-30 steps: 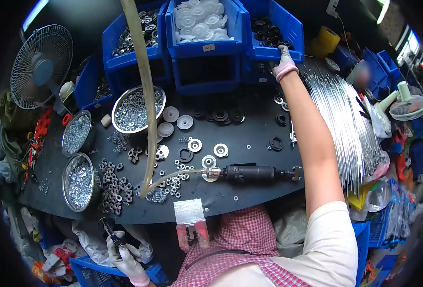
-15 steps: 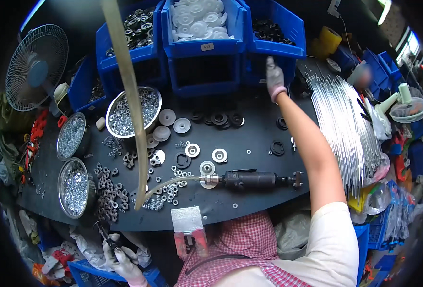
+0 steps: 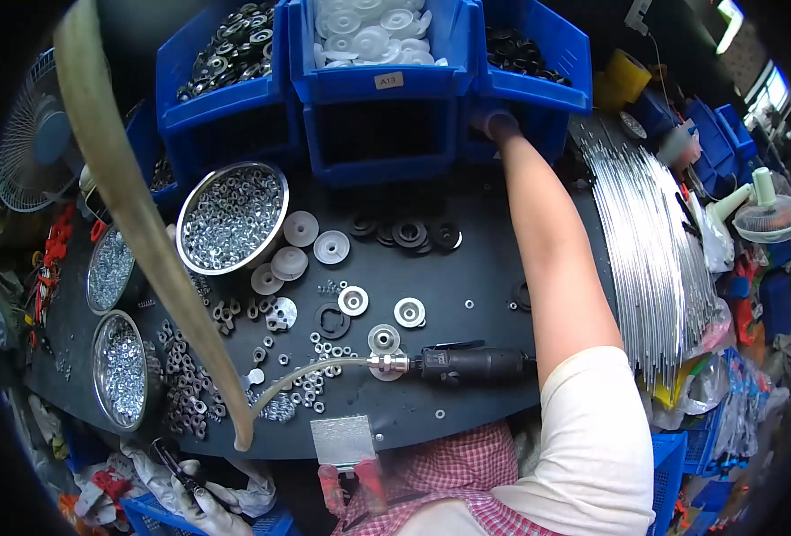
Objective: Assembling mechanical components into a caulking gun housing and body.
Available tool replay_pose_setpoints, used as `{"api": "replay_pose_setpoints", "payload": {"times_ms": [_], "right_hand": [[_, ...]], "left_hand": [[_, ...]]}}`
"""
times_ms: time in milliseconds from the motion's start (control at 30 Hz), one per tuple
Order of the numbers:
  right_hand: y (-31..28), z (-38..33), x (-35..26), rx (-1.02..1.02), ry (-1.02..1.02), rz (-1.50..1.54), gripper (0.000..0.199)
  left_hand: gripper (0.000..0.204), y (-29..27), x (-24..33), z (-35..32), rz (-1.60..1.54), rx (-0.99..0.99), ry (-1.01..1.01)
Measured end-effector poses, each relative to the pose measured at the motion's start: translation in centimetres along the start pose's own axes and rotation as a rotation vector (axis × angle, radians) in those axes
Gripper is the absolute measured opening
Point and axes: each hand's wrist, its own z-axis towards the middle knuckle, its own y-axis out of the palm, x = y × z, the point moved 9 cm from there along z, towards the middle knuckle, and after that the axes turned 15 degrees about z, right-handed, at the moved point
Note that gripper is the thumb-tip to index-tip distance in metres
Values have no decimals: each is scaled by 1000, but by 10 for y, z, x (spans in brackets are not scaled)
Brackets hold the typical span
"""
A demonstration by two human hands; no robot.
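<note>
My right arm stretches forward to the lower blue bin (image 3: 538,134) at the far right. The gloved right hand (image 3: 494,123) is inside its opening; its fingers are lost in shadow. Low at the left, beyond the table's near edge, my gloved left hand (image 3: 206,509) is closed on a slim dark part (image 3: 177,466) with a rod-like body. Its exact kind is unclear. A black air-powered driver (image 3: 471,364) lies on the table below my right arm, its hose fitting resting over a pale disc. Metal-centred discs (image 3: 353,301) lie behind it.
Steel bowls of nuts (image 3: 235,219) and small metal parts stand left. A thick hose (image 3: 145,205) hangs across them. Upper bins hold white discs (image 3: 378,36) and dark discs (image 3: 235,54). Metal rods (image 3: 655,259) are bundled right. A metal plate fixture (image 3: 342,439) sits at the front edge.
My right hand has gone from in front of the lower right bin into its opening. My left hand has shifted slightly down and left with the dark part. The view has shifted.
</note>
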Motion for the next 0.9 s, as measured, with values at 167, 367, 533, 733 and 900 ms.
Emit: {"api": "replay_pose_setpoints", "payload": {"times_ms": [167,367,533,733,900], "right_hand": [[-15,-6,-6,102,-146,-60,53],[-18,-14,-17,38,60,-172,48],[-8,6,4,148,-126,-429,45],[1,7,-13,168,-180,-380,44],[-10,11,-7,122,-165,-347,44]], "left_hand": [[41,-9,-14,-2,154,-12,94],[48,-2,2,10,359,0,-80],[49,-3,-47,-6,-75,-106,-280],[46,-3,-31,-4,10,71,-308],[38,-13,-36,-5,538,-74,49]]}}
